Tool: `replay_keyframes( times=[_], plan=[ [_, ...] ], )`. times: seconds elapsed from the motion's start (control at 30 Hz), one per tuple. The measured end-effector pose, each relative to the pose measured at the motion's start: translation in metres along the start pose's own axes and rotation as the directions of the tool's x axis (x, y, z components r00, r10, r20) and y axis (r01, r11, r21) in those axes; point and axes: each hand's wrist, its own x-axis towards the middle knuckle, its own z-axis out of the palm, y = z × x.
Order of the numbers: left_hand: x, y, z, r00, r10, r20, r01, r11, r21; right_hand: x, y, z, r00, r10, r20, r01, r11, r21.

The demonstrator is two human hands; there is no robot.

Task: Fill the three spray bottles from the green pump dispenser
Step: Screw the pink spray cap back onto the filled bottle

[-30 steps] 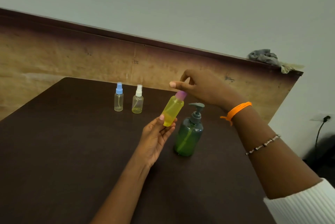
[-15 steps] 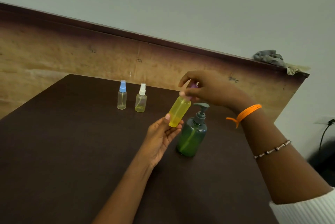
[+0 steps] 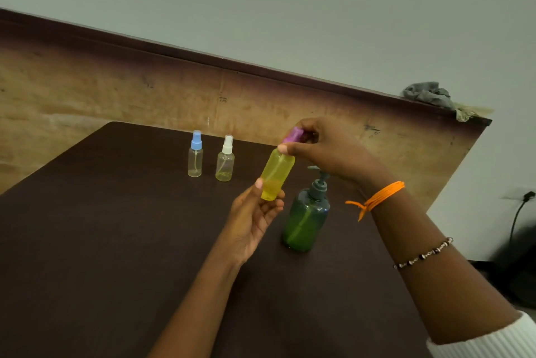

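A yellow spray bottle (image 3: 277, 173) is held tilted above the dark table (image 3: 87, 241), with my left hand (image 3: 255, 218) gripping its base. My right hand (image 3: 322, 149) pinches its purple spray cap (image 3: 294, 135) at the neck. The green pump dispenser (image 3: 306, 220) stands upright just right of my left hand, under my right wrist. Two small clear spray bottles stand farther back: one with a blue cap (image 3: 195, 154) and one with a white cap (image 3: 225, 159), which holds a little yellowish liquid.
A wooden panel (image 3: 116, 91) rises behind the table. A grey rag (image 3: 429, 95) lies on its top right corner. A black cable and plug (image 3: 522, 201) hang at the wall on the right.
My right hand has closed round the purple cap, which it was only nearing a second ago. The yellow bottle stays in my left hand.
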Motion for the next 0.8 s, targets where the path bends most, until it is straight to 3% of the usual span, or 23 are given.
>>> replay_keyframes(
  times=[0.07, 0.17, 0.47, 0.67, 0.8],
  plan=[
    [-0.004, 0.004, -0.001, 0.984, -0.132, 0.122, 0.142, 0.987, -0.079, -0.003, -0.001, 0.002, 1.000, 0.007, 0.019, -0.011, 0.978, 0.210],
    [-0.004, 0.006, -0.006, 0.939, -0.214, 0.269, 0.265, 0.949, -0.171, -0.004, 0.000, 0.009, 0.993, 0.052, 0.105, -0.090, 0.911, 0.402],
    [-0.003, 0.013, -0.021, 0.842, -0.271, 0.466, 0.385, 0.907, -0.169, -0.003, -0.002, 0.026, 0.973, 0.120, 0.199, -0.211, 0.815, 0.540],
    [0.000, 0.014, -0.019, 0.964, -0.133, 0.229, 0.136, 0.991, 0.004, -0.001, -0.004, 0.040, 0.981, 0.186, 0.054, -0.184, 0.813, 0.552],
    [0.005, 0.012, -0.022, 0.987, 0.013, 0.161, -0.040, 0.985, 0.169, 0.003, -0.009, 0.055, 0.968, 0.223, -0.117, -0.166, 0.915, 0.368]
  ],
)
